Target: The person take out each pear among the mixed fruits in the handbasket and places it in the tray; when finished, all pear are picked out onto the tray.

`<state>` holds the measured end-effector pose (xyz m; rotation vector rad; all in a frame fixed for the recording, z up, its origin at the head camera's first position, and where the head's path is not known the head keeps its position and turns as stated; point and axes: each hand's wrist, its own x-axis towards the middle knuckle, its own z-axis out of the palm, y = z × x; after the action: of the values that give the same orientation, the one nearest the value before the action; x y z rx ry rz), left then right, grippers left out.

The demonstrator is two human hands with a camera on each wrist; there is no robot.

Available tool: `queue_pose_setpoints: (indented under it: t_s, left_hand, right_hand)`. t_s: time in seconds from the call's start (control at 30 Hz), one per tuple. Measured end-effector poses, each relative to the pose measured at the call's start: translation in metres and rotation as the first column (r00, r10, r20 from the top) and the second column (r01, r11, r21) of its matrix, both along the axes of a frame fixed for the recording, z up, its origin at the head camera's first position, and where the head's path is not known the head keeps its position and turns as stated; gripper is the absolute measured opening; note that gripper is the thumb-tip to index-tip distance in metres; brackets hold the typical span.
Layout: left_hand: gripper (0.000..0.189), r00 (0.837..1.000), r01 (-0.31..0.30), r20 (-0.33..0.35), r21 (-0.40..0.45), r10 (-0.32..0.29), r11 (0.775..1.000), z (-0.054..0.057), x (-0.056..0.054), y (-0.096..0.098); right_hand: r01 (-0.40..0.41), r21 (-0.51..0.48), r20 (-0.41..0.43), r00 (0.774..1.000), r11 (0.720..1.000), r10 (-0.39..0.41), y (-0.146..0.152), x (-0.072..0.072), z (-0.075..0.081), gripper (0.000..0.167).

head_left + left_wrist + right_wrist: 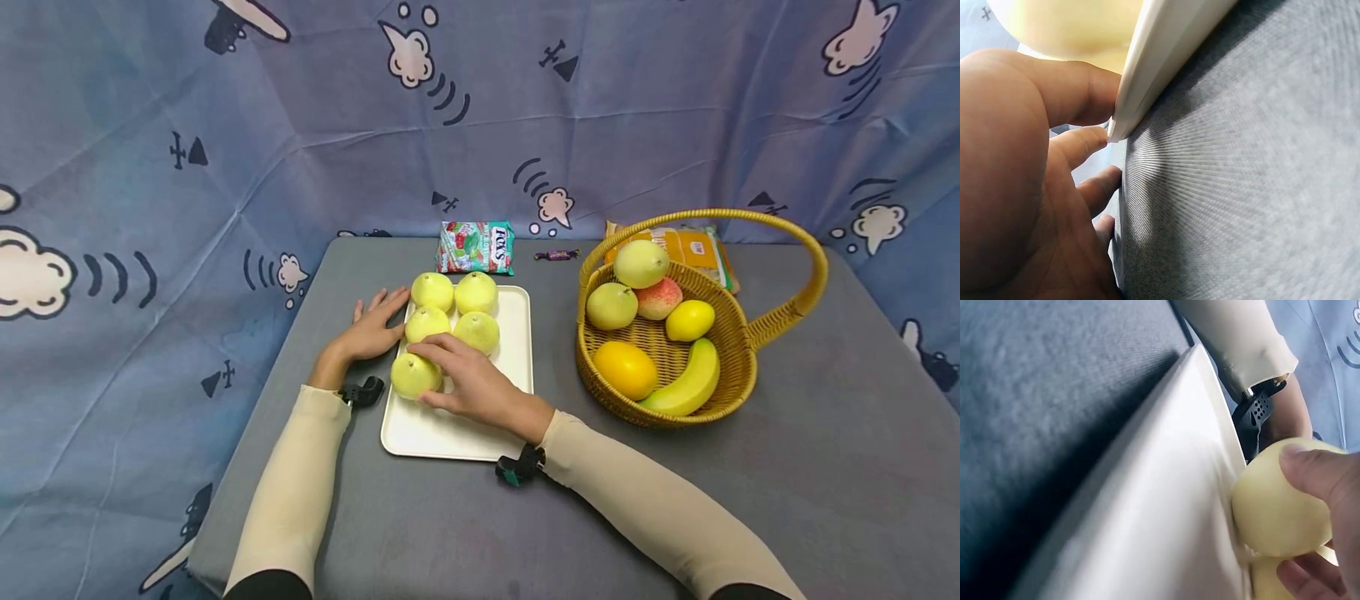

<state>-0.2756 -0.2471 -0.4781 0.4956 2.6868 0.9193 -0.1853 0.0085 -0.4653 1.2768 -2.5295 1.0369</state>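
A cream rectangular tray (pixel 517 367) lies on the table with several round yellow-green fruits on it, in two columns. My right hand (pixel 468 379) grips the nearest yellow-green fruit (pixel 415 377) at the tray's left side, thumb on one side and fingers on the other. The right wrist view shows the thumb lying across this fruit (pixel 1279 506), close against a second one. Along the tray's left edge rests my left hand (pixel 371 329), fingers extended. In the left wrist view, its thumb and a fingertip touch the tray's rim (pixel 1147 75).
On the right stands a yellow wicker basket (pixel 742 375) with a tall handle, holding a banana, an orange, a lemon, a peach and two yellow-green fruits. A FOX'S packet (pixel 476 247), a purple-wrapped candy (pixel 557 255) and an orange packet (pixel 693 250) lie along the back.
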Motion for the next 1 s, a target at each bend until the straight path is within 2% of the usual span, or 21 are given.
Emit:
queue_pose_setpoints:
  t_s: [0.17, 0.33, 0.43, 0.53, 0.67, 0.83, 1.0]
  left_hand:
    - [0.072, 1.0, -0.008, 0.009, -0.008, 0.008, 1.0, 0.002, 0.002, 0.0]
    - [0.072, 1.0, -0.011, 0.024, -0.006, 0.011, 1.0, 0.004, 0.002, 0.002]
    - [0.072, 1.0, -0.011, 0.028, -0.003, 0.011, 1.0, 0.004, 0.002, 0.002]
    - [0.072, 1.0, -0.012, 0.029, -0.005, 0.012, 1.0, 0.003, 0.001, 0.001]
    - [0.072, 0.999, -0.015, 0.029, -0.009, 0.016, 1.0, 0.002, 0.001, 0.0]
    - [0.072, 0.999, -0.014, 0.029, -0.015, 0.014, 1.0, 0.002, 0.001, 0.0]
    - [0.073, 0.999, -0.009, 0.033, 0.002, 0.009, 1.0, 0.001, 0.001, 0.001]
  right_hand:
    - [0.011, 0.004, -0.038, 0.999, 1.0, -0.011, 0.01, 0.004, 0.013, 0.067]
    - [-0.076, -0.069, 0.054, 0.995, 0.995, 0.079, 0.046, 0.003, 0.038, 0.059]
    - [-0.07, -0.066, 0.081, 0.994, 0.995, 0.075, 0.077, 0.002, 0.059, 0.058]
    - [-0.009, -0.042, 0.055, 0.998, 0.999, 0.011, 0.113, 0.0, 0.079, 0.057]
    - [0.128, -0.014, 0.017, 0.992, 0.992, -0.128, 0.164, -0.005, 0.101, 0.055]
    - [0.292, -0.006, -0.026, 0.956, 0.956, -0.292, 0.215, -0.015, 0.119, 0.051]
    - [0.402, -0.008, -0.024, 0.915, 0.915, -0.403, 0.249, -0.032, 0.123, 0.054]
